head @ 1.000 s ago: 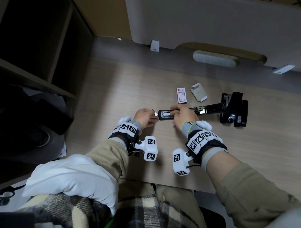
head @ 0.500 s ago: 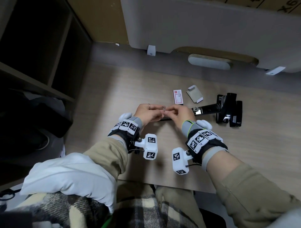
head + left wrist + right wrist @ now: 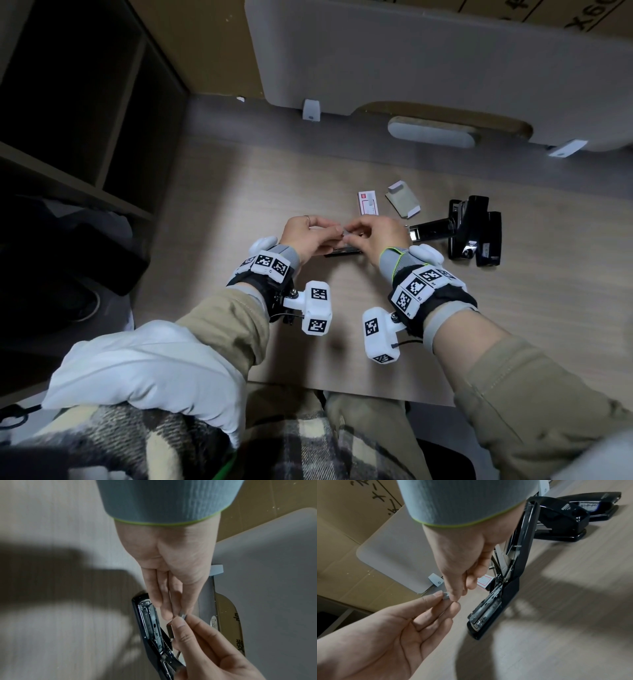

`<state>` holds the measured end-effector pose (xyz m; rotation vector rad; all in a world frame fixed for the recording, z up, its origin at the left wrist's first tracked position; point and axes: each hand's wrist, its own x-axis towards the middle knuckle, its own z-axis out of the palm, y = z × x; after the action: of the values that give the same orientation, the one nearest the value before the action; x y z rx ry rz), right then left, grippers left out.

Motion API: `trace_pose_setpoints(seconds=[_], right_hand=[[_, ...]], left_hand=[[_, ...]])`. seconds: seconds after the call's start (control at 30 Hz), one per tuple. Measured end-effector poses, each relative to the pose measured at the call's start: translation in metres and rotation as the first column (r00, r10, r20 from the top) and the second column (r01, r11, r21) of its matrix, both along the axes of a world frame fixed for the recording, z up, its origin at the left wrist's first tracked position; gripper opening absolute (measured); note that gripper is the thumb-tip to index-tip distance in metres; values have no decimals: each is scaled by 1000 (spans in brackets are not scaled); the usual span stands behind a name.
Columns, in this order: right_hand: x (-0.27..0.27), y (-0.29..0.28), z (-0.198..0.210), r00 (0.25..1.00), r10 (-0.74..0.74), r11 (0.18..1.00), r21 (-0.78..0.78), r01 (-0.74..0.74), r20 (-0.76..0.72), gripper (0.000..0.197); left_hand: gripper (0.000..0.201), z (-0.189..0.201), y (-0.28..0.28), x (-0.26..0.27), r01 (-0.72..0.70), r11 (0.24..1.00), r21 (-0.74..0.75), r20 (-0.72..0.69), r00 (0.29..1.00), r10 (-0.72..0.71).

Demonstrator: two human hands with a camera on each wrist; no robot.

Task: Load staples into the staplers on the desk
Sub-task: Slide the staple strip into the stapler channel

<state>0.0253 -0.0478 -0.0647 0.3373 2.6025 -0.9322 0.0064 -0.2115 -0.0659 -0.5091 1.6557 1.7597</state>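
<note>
A black stapler (image 3: 431, 230) lies swung open on the desk, its metal staple channel (image 3: 489, 609) facing up. Just above its front end my left hand (image 3: 333, 233) and right hand (image 3: 353, 233) meet fingertip to fingertip. Both pinch a short grey staple strip (image 3: 446, 595), which also shows in the left wrist view as the staple strip (image 3: 182, 615). The strip hangs beside the channel, clear of it. My hands hide the middle of the stapler in the head view.
Two more black staplers (image 3: 474, 233) stand to the right of the open one. A red and white staple box (image 3: 368, 202) and its grey sleeve (image 3: 403, 199) lie just behind my hands. A grey panel (image 3: 428, 61) closes the desk's far edge; dark shelves stand left.
A second ago my right hand rested on the open stapler and my left held the strip by its end. The hands have since come together over it, both pinching the strip.
</note>
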Motion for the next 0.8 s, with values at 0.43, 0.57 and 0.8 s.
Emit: trace_pose_setpoints(seconds=[0.43, 0.57, 0.8], right_hand=[[-10, -2, 9, 961, 270, 881, 419, -220, -63, 19], [-23, 0, 16, 866, 494, 654, 626, -425, 73, 23], [-23, -1, 2, 735, 609, 394, 691, -605, 296, 24]], left_hand=[[17, -11, 0, -1, -57, 987, -152, 42, 997, 64], [23, -22, -6, 3, 42, 963, -265, 72, 997, -24], [14, -32, -3, 9, 115, 981, -158, 158, 983, -89]])
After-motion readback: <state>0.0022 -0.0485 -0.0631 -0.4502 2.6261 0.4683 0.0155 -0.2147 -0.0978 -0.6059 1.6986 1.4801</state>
